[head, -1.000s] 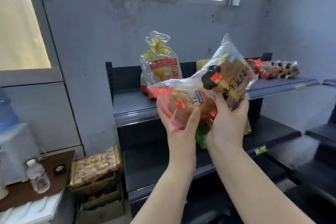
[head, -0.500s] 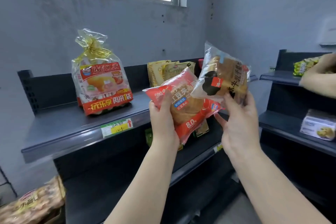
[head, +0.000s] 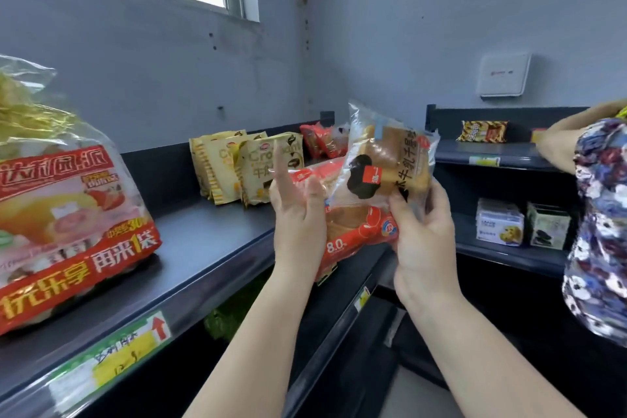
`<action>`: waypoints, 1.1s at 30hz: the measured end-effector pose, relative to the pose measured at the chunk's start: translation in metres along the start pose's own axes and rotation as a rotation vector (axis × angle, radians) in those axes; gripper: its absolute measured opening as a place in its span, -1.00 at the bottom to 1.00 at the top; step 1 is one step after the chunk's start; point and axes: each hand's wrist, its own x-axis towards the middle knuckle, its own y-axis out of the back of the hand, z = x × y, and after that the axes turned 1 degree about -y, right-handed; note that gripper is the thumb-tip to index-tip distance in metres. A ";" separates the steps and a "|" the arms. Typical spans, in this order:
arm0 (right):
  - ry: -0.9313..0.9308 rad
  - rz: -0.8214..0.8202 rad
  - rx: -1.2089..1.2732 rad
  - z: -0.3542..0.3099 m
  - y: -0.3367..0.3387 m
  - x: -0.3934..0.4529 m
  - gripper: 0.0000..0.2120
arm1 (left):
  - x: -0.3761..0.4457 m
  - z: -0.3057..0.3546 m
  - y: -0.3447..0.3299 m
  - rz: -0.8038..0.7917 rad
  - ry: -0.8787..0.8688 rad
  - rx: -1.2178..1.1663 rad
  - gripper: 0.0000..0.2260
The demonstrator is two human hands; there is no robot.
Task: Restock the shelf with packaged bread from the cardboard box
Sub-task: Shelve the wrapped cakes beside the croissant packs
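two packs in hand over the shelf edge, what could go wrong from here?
1. The left hand has its fingers straight against the red bread pack, not curled round it; the pack hangs past the top shelf edge and could slip.
2. The right hand holds the clear bread pack only by its lower end, so it may tip.
3. Another person's floral sleeve is close on the right; a bump seems possible.

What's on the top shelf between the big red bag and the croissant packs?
Nothing: the top shelf is bare between the big red bag and croissant packs, head view.
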 end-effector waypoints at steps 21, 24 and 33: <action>0.024 -0.064 -0.160 0.023 0.037 0.121 -0.23 | 0.079 -0.074 -0.103 -0.011 0.266 -0.509 -0.28; 0.092 -0.060 -0.218 0.013 0.049 0.169 -0.03 | 0.099 -0.083 -0.114 -0.002 0.295 -0.517 -0.24; 0.352 -0.723 -0.947 0.003 0.043 0.267 -0.02 | 0.134 -0.084 -0.130 -0.008 0.103 -0.075 -0.76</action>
